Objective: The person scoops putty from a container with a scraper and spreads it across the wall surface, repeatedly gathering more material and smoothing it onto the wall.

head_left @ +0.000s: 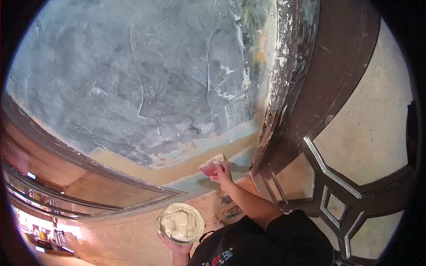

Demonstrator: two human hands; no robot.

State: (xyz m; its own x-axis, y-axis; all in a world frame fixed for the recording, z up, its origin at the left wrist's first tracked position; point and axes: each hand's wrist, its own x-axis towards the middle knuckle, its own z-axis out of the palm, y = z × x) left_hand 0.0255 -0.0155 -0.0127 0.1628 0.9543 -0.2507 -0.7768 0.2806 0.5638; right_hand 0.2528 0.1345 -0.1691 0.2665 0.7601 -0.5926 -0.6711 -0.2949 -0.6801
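My right hand is closed around a reddish putty scraper, whose top edge carries a strip of cream-coloured paste. The scraper overlaps a smooth beige band along the lower edge of a large blue-grey plastered surface. Below and to the left, my left hand grips a round tub from underneath and the side. Thick cream putty with swirled ridges fills the tub close to its rim. Most of the left fingers are hidden behind the tub.
Dark brown trim, chipped with white along its inner edge, borders the plastered surface at right. Beyond it are beige panels with silvery mouldings. A brown moulded ledge runs along the left. Bottles and bright lights show at the lower left.
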